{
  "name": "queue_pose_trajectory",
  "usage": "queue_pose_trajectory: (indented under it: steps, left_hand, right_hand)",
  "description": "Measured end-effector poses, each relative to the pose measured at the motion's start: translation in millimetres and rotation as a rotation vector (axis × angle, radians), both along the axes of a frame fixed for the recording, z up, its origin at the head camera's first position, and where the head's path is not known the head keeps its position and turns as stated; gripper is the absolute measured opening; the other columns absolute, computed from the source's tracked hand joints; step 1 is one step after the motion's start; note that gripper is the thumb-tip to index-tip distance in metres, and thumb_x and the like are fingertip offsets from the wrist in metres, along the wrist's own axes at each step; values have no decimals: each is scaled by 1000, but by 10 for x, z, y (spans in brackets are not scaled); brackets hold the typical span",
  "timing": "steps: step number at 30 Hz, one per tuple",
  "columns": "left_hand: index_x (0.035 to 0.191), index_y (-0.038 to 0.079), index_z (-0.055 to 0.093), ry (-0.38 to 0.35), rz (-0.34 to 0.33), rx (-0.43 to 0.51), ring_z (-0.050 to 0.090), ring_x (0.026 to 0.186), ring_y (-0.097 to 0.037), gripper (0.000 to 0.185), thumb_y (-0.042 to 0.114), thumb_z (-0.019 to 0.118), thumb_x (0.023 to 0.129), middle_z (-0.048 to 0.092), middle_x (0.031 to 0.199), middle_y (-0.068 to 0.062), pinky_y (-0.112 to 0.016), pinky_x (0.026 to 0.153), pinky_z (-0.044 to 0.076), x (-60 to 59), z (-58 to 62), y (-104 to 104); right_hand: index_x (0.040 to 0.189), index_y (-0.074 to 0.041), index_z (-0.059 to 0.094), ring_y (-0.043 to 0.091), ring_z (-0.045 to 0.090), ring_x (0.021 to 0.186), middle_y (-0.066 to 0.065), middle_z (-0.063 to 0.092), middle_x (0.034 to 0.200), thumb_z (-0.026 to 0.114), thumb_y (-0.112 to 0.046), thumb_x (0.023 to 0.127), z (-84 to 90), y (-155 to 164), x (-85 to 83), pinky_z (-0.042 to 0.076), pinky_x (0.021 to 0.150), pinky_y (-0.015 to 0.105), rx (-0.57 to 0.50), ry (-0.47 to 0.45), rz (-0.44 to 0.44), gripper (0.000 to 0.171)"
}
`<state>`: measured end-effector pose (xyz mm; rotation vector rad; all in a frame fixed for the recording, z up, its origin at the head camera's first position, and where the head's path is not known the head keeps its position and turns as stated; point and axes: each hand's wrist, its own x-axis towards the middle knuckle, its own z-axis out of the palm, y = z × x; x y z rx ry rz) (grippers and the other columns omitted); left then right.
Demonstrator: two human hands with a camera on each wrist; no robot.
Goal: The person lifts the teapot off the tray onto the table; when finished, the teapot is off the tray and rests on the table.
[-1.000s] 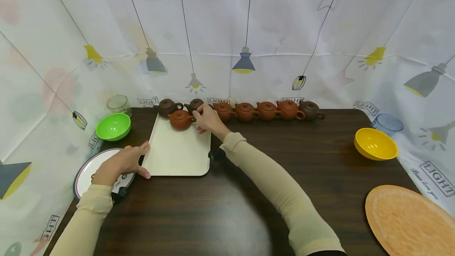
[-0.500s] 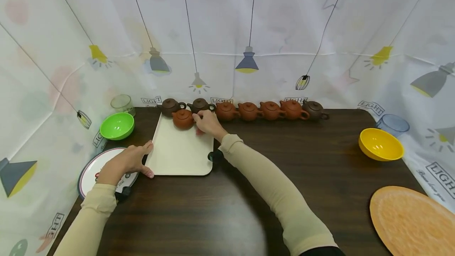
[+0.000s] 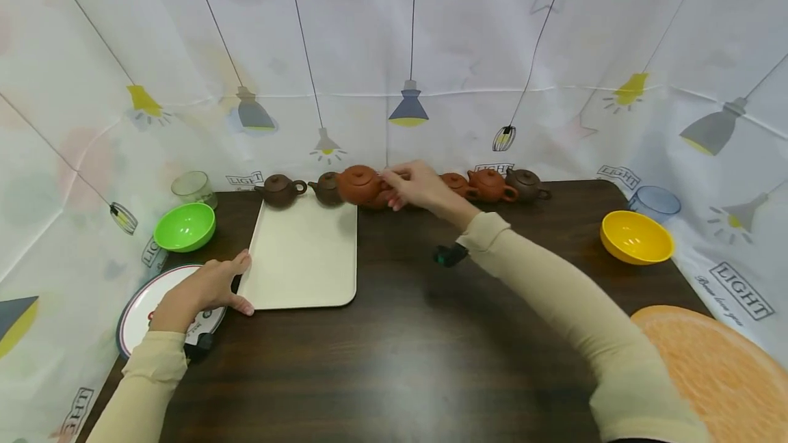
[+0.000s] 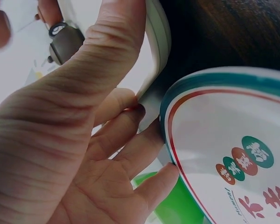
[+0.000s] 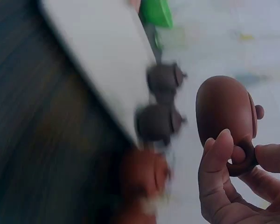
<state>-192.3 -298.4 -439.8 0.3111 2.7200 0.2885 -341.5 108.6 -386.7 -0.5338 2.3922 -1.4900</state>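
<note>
Teapot [image 3: 359, 185], the reddish-brown one, was off the table in your right hand [image 3: 418, 188], your fingers [image 5: 218, 161] pinching its loop handle, and it hung above the far edge of the table in front of the row of other pots, just past the tray's far right corner. Nearer to you, your left hand [image 3: 200, 290] rested on the near left corner of the cream tray [image 3: 304, 258], thumb and fingers clasping its rim, over the edge of the printed plate [image 3: 139, 306] beside it. An orange mat [image 3: 726, 374] lay at the near right corner. A green bowl [image 3: 184, 226] sat by the left edge, a yellow bowl [image 3: 636, 237] by the right. Along the far edge, two dark brown teapots [image 3: 280, 191] stood behind the tray, with more teapots [image 3: 492, 184] to the right.
</note>
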Motion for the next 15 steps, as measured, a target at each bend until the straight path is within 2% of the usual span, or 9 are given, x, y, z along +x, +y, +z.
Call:
queue_pose_trajectory:
  steps: [2, 4, 6, 9, 12, 15]
  left_hand:
    - [161, -13, 33, -1, 0, -2, 51, 140, -60, 121, 46, 95, 75, 42, 159, -41, -69, 115, 45, 2, 1, 5]
    - [161, -13, 33, -8, -1, -5, 50, 141, -60, 122, 47, 95, 75, 40, 161, -41, -69, 115, 45, 0, 6, 11]
    - [161, -13, 32, -17, -2, -10, 48, 142, -61, 122, 47, 95, 75, 39, 161, -41, -70, 116, 44, -3, 12, 12]
    - [161, -14, 31, -21, -8, -11, 48, 142, -61, 123, 46, 95, 75, 39, 160, -41, -70, 116, 44, 7, 15, 5]
    - [159, -16, 33, -4, -26, -9, 48, 139, -64, 121, 45, 95, 75, 39, 159, -43, -71, 115, 44, 17, 12, -5]
    - [157, -17, 36, 14, -48, -3, 48, 138, -65, 119, 45, 95, 75, 37, 160, -44, -71, 114, 44, 16, 4, -2]
  right_hand:
    - [139, -2, 69, 14, 75, 70, 27, 78, 109, 55, -33, 113, 119, 391, 36, 66, 70, 33, 28, 13, -49, 43]
    - [141, 1, 67, 13, 76, 73, 25, 78, 111, 54, -34, 113, 191, 796, 73, 66, 69, 30, 40, 12, -106, 46]
    - [144, 1, 64, 10, 76, 74, 17, 79, 109, 52, -36, 114, 218, 1202, 105, 64, 69, 27, 51, 1, -179, 50]
    - [150, 5, 56, 5, 75, 76, 1, 77, 100, 49, -36, 114, 194, 1765, 116, 65, 71, 24, 35, -18, -275, 55]
    - [156, 9, 48, 1, 75, 75, -12, 71, 92, 46, -36, 115, 121, 2231, 95, 64, 73, 20, 13, -47, -408, 60]
    - [156, 10, 46, -1, 74, 70, -18, 68, 83, 43, -38, 115, 27, 2560, 72, 61, 69, 16, 29, -70, -577, 63]
